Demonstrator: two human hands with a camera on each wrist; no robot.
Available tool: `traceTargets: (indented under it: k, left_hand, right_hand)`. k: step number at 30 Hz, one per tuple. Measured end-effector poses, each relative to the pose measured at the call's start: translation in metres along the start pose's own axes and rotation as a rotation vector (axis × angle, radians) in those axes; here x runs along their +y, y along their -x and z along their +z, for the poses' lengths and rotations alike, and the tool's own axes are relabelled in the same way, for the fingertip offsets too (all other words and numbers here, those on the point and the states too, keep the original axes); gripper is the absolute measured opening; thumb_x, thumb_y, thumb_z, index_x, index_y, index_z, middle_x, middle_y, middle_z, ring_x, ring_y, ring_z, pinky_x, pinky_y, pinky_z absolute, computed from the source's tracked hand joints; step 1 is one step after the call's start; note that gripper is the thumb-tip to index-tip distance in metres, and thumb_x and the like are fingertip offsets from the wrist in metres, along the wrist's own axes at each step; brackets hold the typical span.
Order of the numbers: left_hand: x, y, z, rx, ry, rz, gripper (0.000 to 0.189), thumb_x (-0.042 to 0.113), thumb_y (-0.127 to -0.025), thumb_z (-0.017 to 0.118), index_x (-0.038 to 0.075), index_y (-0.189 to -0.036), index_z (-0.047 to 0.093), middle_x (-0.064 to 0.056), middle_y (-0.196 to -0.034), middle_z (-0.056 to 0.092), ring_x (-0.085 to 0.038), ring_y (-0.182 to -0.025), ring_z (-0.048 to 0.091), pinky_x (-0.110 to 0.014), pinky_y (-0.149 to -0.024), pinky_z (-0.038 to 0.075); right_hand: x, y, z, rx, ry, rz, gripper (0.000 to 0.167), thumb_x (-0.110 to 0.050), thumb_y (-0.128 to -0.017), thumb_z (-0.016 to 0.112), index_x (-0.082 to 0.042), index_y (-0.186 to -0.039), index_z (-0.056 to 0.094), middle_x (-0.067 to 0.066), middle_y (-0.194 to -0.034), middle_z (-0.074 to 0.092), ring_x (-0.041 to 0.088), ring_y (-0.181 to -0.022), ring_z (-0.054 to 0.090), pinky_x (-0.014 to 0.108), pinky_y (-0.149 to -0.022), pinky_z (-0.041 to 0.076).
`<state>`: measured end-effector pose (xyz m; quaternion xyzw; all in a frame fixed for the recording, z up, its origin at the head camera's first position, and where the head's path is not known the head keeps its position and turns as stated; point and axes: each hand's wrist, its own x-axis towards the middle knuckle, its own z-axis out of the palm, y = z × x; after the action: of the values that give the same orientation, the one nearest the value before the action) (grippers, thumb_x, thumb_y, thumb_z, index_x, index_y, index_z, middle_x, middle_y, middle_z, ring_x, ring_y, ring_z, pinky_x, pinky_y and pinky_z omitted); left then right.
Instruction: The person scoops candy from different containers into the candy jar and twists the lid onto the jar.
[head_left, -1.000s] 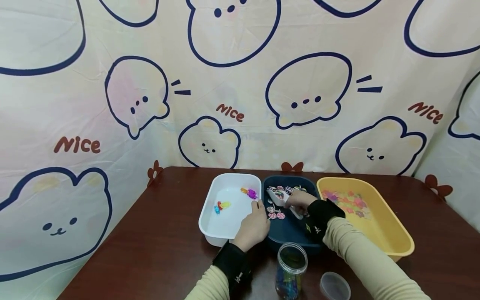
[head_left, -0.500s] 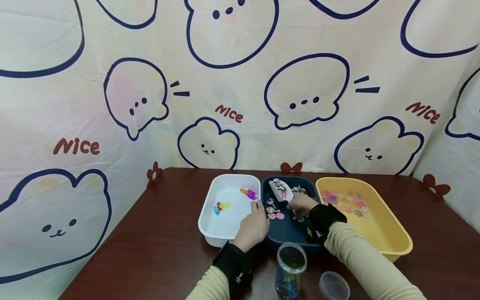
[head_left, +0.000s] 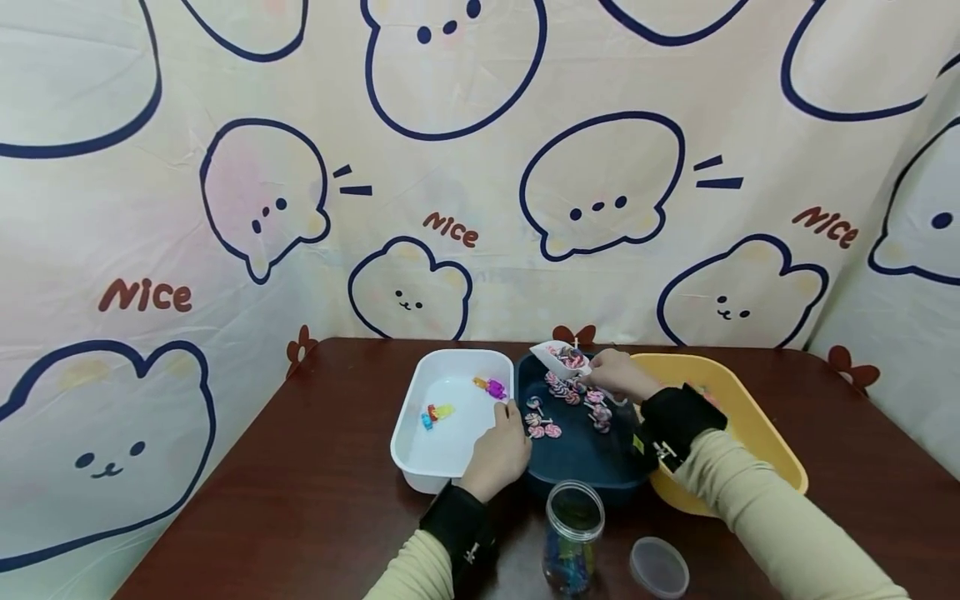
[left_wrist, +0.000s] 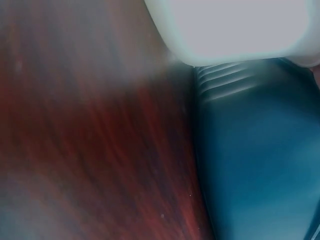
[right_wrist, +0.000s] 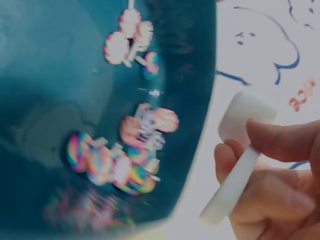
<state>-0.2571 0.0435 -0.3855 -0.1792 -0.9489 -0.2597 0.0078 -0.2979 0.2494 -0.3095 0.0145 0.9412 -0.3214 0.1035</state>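
My right hand (head_left: 618,372) grips the short handle of a white scoop (head_left: 557,358), raised at the far edge of the dark blue tub (head_left: 592,467). Small swirl lollipops lie heaped in the scoop. More lollipops (right_wrist: 120,165) are scattered on the tub floor, in clusters in the right wrist view. In that view the scoop (right_wrist: 247,120) is seen from its back, with thumb and fingers round the handle. My left hand (head_left: 497,450) holds the near right rim of the white tub (head_left: 420,450), where it meets the blue tub. That hand is out of sight in the left wrist view.
Bright candy-shaped pieces (head_left: 435,415) lie in the white tub. A yellow tub (head_left: 757,450) stands to the right, partly behind the right sleeve. In front are a clear jar (head_left: 573,542) with coloured pieces and a clear lid (head_left: 660,568). A printed curtain hangs behind.
My right hand has lifted the loaded scoop from inside the blue tub up to its far edge, uncovering lollipops below. The left hand stays at the rim. The head view has shifted slightly.
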Motion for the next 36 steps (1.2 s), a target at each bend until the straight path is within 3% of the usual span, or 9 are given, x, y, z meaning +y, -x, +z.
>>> traceTargets:
  k: [9, 15, 19, 22, 25, 29, 32, 34, 36]
  left_hand:
    - [-0.004, 0.001, 0.004, 0.031, 0.116, -0.025, 0.057, 0.008, -0.100, 0.058, -0.012, -0.149, 0.040, -0.029, -0.136, 0.048, -0.033, -0.077, 0.062, -0.051, -0.074, 0.057]
    - [-0.007, 0.002, 0.002, 0.130, 0.221, 0.019, 0.048, 0.012, -0.101, 0.062, -0.010, -0.142, 0.051, -0.029, -0.131, 0.052, -0.038, -0.101, 0.065, -0.054, -0.091, 0.057]
    - [-0.008, 0.008, -0.004, 0.319, 0.436, 0.123, 0.026, 0.005, -0.102, 0.057, -0.006, -0.124, 0.066, -0.020, -0.113, 0.058, -0.028, -0.096, 0.058, -0.037, -0.088, 0.054]
    - [-0.011, 0.019, -0.007, 0.379, 0.497, 0.254, 0.024, 0.003, -0.104, 0.051, -0.004, -0.117, 0.069, -0.018, -0.109, 0.060, -0.026, -0.097, 0.055, -0.035, -0.087, 0.050]
    - [-0.015, 0.033, -0.012, 0.233, 0.483, 0.403, 0.035, 0.017, -0.110, 0.043, -0.002, -0.130, 0.063, -0.019, -0.127, 0.057, -0.030, -0.116, 0.053, -0.044, -0.104, 0.048]
    - [-0.027, 0.044, -0.002, -0.147, 0.471, 0.553, 0.066, 0.056, -0.109, 0.031, 0.011, -0.155, 0.041, -0.012, -0.151, 0.046, -0.027, -0.130, 0.052, -0.043, -0.109, 0.047]
    - [-0.046, 0.036, 0.030, -0.373, 0.499, 0.568, 0.073, 0.071, -0.101, 0.037, 0.029, -0.160, 0.030, 0.002, -0.150, 0.049, -0.011, -0.123, 0.056, -0.030, -0.097, 0.054]
    - [-0.054, 0.029, 0.049, -0.436, 0.525, 0.545, 0.069, 0.069, -0.098, 0.048, 0.037, -0.158, 0.032, 0.009, -0.144, 0.053, -0.002, -0.115, 0.056, -0.023, -0.087, 0.055]
    - [-0.052, 0.029, 0.053, -0.453, 0.542, 0.523, 0.064, 0.061, -0.097, 0.060, 0.039, -0.154, 0.037, 0.011, -0.136, 0.057, 0.002, -0.107, 0.057, -0.019, -0.081, 0.054]
  right_hand:
    - [0.005, 0.070, -0.028, 0.020, 0.196, -0.237, 0.018, -0.009, -0.098, 0.063, 0.008, -0.097, 0.070, 0.006, -0.073, 0.058, 0.017, -0.065, 0.051, 0.026, -0.060, 0.040]
    - [0.024, 0.119, -0.023, 0.104, 0.302, -0.337, 0.012, -0.010, -0.094, 0.072, 0.000, -0.100, 0.070, 0.000, -0.081, 0.064, 0.015, -0.073, 0.051, 0.025, -0.063, 0.042]
    - [0.030, 0.144, -0.015, 0.119, 0.329, -0.299, 0.013, -0.013, -0.093, 0.074, -0.005, -0.102, 0.069, -0.002, -0.084, 0.065, 0.014, -0.074, 0.052, 0.024, -0.062, 0.041]
    - [0.033, 0.157, -0.013, 0.096, 0.332, -0.270, 0.013, -0.015, -0.093, 0.074, -0.008, -0.103, 0.070, -0.004, -0.087, 0.067, 0.014, -0.077, 0.052, 0.025, -0.064, 0.042]
    - [0.038, 0.164, -0.014, 0.057, 0.327, -0.262, 0.014, -0.016, -0.093, 0.075, -0.010, -0.104, 0.071, -0.002, -0.095, 0.072, 0.015, -0.083, 0.059, 0.032, -0.071, 0.053]
    - [0.042, 0.170, -0.015, 0.048, 0.329, -0.276, 0.016, -0.016, -0.091, 0.076, -0.009, -0.106, 0.073, 0.002, -0.102, 0.075, 0.015, -0.088, 0.065, 0.042, -0.077, 0.059]
    - [0.038, 0.177, -0.012, 0.103, 0.403, -0.278, 0.020, -0.017, -0.088, 0.079, -0.011, -0.107, 0.075, 0.001, -0.102, 0.076, 0.012, -0.086, 0.065, 0.040, -0.075, 0.060]
    - [0.033, 0.183, -0.009, 0.184, 0.511, -0.300, 0.022, -0.018, -0.085, 0.082, -0.015, -0.106, 0.077, -0.003, -0.099, 0.075, 0.011, -0.084, 0.064, 0.037, -0.070, 0.059]
    - [0.028, 0.189, -0.005, 0.281, 0.625, -0.325, 0.026, -0.018, -0.080, 0.086, -0.020, -0.104, 0.078, -0.007, -0.096, 0.074, 0.011, -0.084, 0.065, 0.033, -0.065, 0.058]
